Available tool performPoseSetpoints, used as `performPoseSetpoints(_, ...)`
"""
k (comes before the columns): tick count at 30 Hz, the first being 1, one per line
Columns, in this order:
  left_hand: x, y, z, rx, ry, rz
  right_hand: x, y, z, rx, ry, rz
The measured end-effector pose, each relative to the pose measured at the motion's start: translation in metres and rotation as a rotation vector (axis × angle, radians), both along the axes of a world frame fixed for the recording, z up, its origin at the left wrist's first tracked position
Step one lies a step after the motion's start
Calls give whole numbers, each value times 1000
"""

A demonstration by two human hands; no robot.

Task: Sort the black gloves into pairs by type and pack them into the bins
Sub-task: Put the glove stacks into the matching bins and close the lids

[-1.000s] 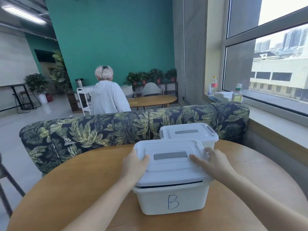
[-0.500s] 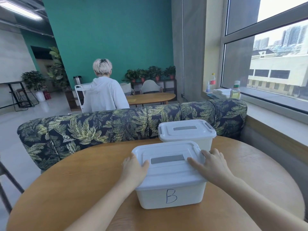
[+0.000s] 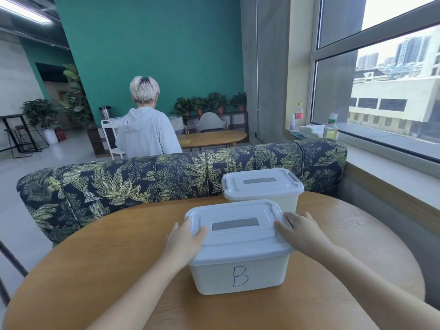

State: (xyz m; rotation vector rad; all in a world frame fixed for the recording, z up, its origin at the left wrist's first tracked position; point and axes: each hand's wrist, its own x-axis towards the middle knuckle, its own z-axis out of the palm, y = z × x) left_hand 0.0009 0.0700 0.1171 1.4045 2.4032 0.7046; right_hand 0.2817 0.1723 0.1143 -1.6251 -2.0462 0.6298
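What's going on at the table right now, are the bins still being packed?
No packing is visible. A person has the left hand and right hand resting on the two sides of the lid of the white bin marked B. A second lidded bin stands right behind it on the round wooden table. No gloves show.

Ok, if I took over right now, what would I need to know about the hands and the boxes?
Left hand: rests flat on the left end of bin B's lid, nothing held.
Right hand: rests on the lid's right end, nothing held.
Bin B sits at the near side of the round table, lid fully seated. The second bin stands behind it, also lidded.
Done: both bins look closed. No gloves show; the walls hide what's inside.
Left: probably only letting go, perhaps checking the latches.
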Motion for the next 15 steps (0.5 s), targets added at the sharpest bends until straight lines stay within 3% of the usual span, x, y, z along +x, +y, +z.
performPoseSetpoints(5, 1, -14, 1, 154, -184, 99, 4, 2, -10, -370, 441, -87)
performPoseSetpoints(7, 2, -14, 0, 188, -191, 127, 2, 7, -17, -414, 541, -111)
performPoseSetpoints(15, 6, -11, -5, 303, -117, 122, -5, 0, -11, -113, 369, -123)
